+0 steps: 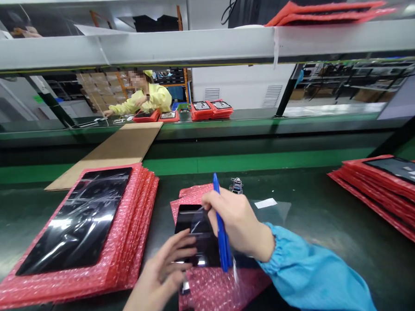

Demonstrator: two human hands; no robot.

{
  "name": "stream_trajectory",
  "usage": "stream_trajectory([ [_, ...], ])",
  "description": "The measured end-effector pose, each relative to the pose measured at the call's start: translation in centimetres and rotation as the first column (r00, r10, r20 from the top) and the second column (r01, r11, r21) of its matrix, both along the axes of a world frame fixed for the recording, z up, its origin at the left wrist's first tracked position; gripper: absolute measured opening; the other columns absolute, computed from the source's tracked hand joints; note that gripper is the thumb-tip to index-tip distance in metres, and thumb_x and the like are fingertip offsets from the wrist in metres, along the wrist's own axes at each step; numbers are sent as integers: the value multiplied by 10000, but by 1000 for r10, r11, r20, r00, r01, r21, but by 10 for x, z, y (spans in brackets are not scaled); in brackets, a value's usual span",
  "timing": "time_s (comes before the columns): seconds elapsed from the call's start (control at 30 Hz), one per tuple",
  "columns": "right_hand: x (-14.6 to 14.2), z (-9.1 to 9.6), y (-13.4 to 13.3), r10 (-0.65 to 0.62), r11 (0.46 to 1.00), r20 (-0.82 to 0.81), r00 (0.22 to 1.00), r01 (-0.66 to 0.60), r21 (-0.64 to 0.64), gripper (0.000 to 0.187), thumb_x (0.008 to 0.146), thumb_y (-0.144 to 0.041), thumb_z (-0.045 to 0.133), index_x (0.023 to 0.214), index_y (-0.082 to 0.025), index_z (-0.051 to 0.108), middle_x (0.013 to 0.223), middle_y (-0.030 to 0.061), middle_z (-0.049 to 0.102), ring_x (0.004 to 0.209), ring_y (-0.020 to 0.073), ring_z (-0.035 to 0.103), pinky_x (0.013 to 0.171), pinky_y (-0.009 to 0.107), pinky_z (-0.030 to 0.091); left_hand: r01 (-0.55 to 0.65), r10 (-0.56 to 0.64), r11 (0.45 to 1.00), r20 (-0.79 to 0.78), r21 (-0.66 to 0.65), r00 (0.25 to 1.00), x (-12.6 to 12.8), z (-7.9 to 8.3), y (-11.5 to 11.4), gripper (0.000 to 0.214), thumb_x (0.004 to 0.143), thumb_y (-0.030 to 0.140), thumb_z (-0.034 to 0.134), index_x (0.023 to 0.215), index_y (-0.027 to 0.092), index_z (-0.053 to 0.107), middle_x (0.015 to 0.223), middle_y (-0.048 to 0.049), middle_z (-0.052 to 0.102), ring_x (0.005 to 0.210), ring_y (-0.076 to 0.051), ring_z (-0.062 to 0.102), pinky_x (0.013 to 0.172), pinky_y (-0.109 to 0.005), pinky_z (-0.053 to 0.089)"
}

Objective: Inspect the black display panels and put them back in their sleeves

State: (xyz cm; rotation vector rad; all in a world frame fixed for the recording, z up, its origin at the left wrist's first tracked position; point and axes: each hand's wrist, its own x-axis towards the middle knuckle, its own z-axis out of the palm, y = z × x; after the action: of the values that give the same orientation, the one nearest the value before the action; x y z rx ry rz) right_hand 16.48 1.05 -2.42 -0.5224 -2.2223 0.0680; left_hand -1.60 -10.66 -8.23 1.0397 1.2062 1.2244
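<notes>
My right hand (pixel 237 219), in a blue sleeve, is closed around a long blue pen-shaped tool (pixel 223 247), held nearly upright. Its fingertips are over a black glass screen panel (pixel 207 248), beside what looks like clear film (pixel 199 219) at the panel's upper part. The panel lies on pink bubble wrap (pixel 218 289), partly hidden by both hands. My left hand (pixel 169 264) is open, its fingers spread at the panel's left edge; whether they touch it I cannot tell.
A stack of pink bubble-wrap sleeves (pixel 128 243) bears a black screen (pixel 79 222) at left. Another red stack (pixel 379 188) stands right. Behind the panel are a small metal part (pixel 236 185) and a white strip (pixel 265 203). Cardboard (pixel 113 149) leads toward a co-worker in yellow (pixel 152 99).
</notes>
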Motion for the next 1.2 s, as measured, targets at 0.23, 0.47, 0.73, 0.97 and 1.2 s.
stream_trajectory([
  [0.23, 63, -27, -21, -269, 956, -235, 934, 288, 51, 550, 803, -42, 618, 1305, -213, 472, 1304, 131, 579, 1272, 296, 477, 1090, 537, 323, -111, 115, 993, -133, 33, 985, 16, 6, 19, 217, 750, 399, 695, 807, 189, 691, 745, -51, 732, 558, -162, 654, 486, -225, 527],
  [0.47, 115, -88, -5, -452, 491, -300, 840, -46, -870, 652, 756, -443, 711, 1327, -286, 439, 1422, 154, 484, 1237, 317, 538, 1024, 517, 433, -208, 208, 978, 74, -1, 975, -23, -26, 50, 257, 680, 328, 770, 856, 174, 662, 733, -27, 712, 539, -123, 608, 449, -204, 480],
  [0.73, 86, -106, 11, -367, 327, -344, 864, -226, -918, 537, 723, -393, 762, 1185, -215, 556, 1207, 158, 660, 1108, 279, 637, 1001, 487, 456, -88, 88, 996, -6, 21, 996, -18, -14, 47, 144, 733, 286, 725, 834, 185, 700, 734, -38, 707, 522, -138, 605, 452, -228, 473],
  [0.97, 81, -102, -8, -267, 222, -524, 809, -477, -850, 588, 770, -338, 746, 1300, -315, 494, 1408, 106, 523, 1264, 261, 516, 1057, 467, 379, 512, -305, 813, -546, 279, 781, 6, 45, 24, 270, 854, 152, 557, 917, 299, 774, 815, -39, 755, 741, -215, 683, 701, -301, 497],
  [1.2, 84, -101, -25, -282, 45, -597, 751, -611, -790, 249, 714, -284, 788, 919, -205, 672, 757, 18, 707, 683, 155, 658, 665, 269, 490, 164, -12, 904, -360, 394, 933, -6, 37, 26, 157, 813, 203, 630, 809, 286, 763, 712, -23, 735, 632, -204, 661, 621, -306, 519],
])
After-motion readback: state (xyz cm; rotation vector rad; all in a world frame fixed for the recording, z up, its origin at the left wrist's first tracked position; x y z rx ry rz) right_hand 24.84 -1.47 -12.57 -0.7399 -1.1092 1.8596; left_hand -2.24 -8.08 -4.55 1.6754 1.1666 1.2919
